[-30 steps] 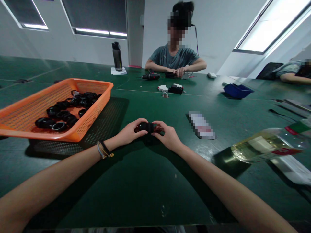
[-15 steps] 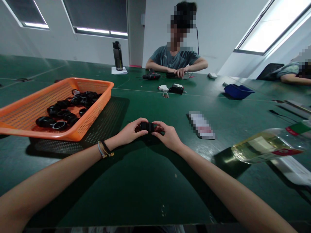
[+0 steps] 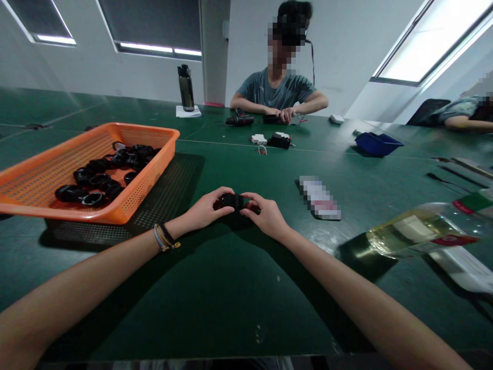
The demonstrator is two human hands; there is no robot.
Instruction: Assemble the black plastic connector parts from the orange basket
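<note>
Between my two hands is a small black cylindrical part [image 3: 233, 201] with a ridged middle, lying sideways just over the green table [image 3: 231, 288]. My left hand [image 3: 213, 208] grips its left end between thumb and fingers. At its right end, my right hand [image 3: 262, 211] pinches it with thumb and fingertips. The exact kind of part is too small and dark to tell. To the left, an orange plastic basket [image 3: 152, 187] with perforated walls holds several glossy black parts [image 3: 103, 177].
A phone [image 3: 320, 198] lies right of my hands, with a bottle of yellow liquid [image 3: 416, 231] beyond it. Across the table sit a person [image 3: 278, 90], a power drill [image 3: 239, 120], a dark water bottle [image 3: 186, 90] and a blue tray [image 3: 377, 144]. Another person's arm [image 3: 468, 124] rests at far right.
Almost nothing differs: both hands keep their hold on the black part in the same place. The view has shifted very slightly.
</note>
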